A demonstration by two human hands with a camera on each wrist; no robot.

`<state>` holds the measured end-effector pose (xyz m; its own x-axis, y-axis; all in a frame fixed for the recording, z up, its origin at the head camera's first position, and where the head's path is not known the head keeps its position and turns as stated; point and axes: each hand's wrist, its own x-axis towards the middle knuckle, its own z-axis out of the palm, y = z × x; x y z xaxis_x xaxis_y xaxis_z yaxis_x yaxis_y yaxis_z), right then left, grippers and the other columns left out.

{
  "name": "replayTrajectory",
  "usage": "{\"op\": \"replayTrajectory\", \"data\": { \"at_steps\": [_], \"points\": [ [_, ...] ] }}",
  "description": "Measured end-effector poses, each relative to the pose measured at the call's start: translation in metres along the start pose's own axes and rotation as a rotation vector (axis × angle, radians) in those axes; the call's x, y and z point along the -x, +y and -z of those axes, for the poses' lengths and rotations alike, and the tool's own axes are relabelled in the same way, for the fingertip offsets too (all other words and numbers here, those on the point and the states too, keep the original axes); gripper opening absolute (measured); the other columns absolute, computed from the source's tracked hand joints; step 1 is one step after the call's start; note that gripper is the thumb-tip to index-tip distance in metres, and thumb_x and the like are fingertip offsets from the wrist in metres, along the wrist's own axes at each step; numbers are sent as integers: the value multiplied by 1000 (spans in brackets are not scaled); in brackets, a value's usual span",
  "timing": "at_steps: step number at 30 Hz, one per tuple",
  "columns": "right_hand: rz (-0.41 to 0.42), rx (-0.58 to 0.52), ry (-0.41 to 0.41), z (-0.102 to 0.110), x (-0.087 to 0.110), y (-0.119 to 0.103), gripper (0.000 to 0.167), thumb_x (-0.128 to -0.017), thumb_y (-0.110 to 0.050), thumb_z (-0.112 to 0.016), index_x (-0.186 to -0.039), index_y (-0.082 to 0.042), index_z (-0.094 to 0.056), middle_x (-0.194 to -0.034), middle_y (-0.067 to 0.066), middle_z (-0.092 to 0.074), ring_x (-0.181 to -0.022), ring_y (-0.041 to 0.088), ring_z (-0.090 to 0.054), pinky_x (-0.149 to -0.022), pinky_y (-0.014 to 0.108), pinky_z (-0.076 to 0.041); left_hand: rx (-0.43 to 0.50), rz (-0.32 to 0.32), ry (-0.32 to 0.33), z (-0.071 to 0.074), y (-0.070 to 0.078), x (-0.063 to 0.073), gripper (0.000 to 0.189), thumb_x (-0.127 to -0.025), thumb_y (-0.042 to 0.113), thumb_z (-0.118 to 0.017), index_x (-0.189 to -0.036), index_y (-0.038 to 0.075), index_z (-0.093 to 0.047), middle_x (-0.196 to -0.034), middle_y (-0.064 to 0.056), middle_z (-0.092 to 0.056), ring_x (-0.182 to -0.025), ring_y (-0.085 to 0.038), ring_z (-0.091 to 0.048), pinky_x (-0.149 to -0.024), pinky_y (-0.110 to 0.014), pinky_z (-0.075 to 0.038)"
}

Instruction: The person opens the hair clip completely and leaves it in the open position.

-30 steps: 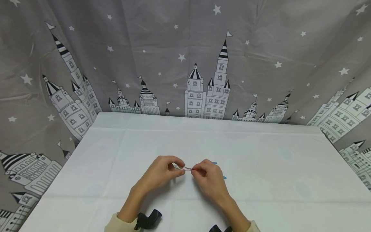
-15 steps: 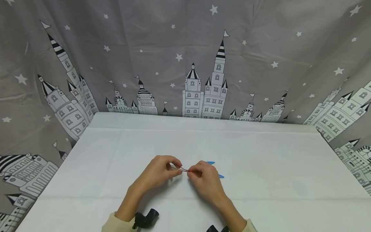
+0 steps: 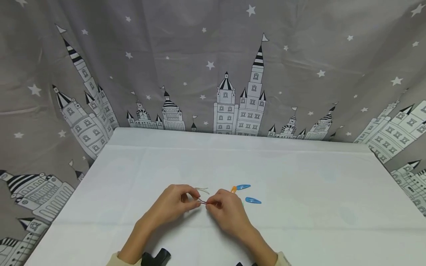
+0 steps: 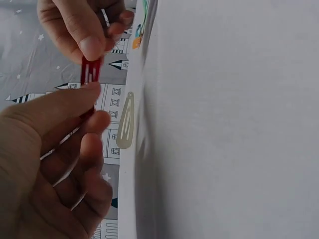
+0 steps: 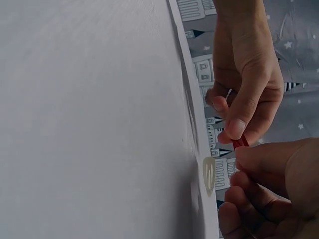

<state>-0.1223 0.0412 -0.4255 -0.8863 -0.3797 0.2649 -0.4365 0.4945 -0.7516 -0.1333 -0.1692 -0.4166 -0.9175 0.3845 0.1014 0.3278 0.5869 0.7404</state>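
Observation:
A red snap hair clip (image 4: 90,72) is held between my two hands above the white table. My left hand (image 3: 173,205) pinches one end with thumb and fingers. On the other end, my right hand (image 3: 229,214) grips it the same way. In the right wrist view only a short red piece of the hair clip (image 5: 240,143) shows between the fingertips. Just beyond the hands a cream snap hair clip (image 3: 202,190) lies on the table, and it appears in the left wrist view as a pale slotted clip (image 4: 126,122).
To the right of my hands lie two blue hair clips (image 3: 253,200). An orange clip (image 3: 233,189) is partly hidden behind the right hand, with a small green bit beside it. A grey curtain (image 3: 199,48) with printed castles hangs behind the white table (image 3: 316,192).
Both hands have moved left and a little nearer with the red hair clip. The cream and orange clips and more of the blue ones have come into sight from behind the hands.

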Motion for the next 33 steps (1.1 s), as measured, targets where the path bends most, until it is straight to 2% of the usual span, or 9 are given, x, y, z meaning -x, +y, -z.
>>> {"op": "replayTrajectory", "data": {
  "at_steps": [9,15,20,33],
  "points": [
    [44,86,-8,-7,-7,3,11,-82,-1,-70,-78,-9,-77,-69,-12,-53,-62,2,-47,-57,19,-41,-57,17,26,1,-4,1,12,-82,15,-81,-92,16,-74,-91,9,-69,-57,-4,-49,-55,-25,-44],
    [41,126,-26,-10,-12,6,10,-82,0,-71,-80,-8,-77,-69,-10,-53,-62,3,-46,-57,20,-40,-120,-2,25,0,-7,-1,14,-81,11,-81,-93,12,-74,-91,5,-69,-58,-2,-47,-58,-24,-43],
    [32,141,-32,-12,-13,7,9,-83,0,-72,-81,-8,-77,-70,-10,-54,-62,3,-46,-57,20,-40,-159,7,32,-2,-9,-3,14,-81,12,-81,-93,12,-74,-91,6,-68,-60,-2,-46,-59,-24,-43],
    [39,182,-40,-15,-15,10,8,-83,0,-71,-81,-6,-76,-71,-7,-57,-64,3,-49,-59,20,-41,-147,46,23,-6,-11,-3,14,-82,13,-80,-95,12,-74,-88,7,-64,-63,-4,-46,-59,-25,-42]
  ]
}}
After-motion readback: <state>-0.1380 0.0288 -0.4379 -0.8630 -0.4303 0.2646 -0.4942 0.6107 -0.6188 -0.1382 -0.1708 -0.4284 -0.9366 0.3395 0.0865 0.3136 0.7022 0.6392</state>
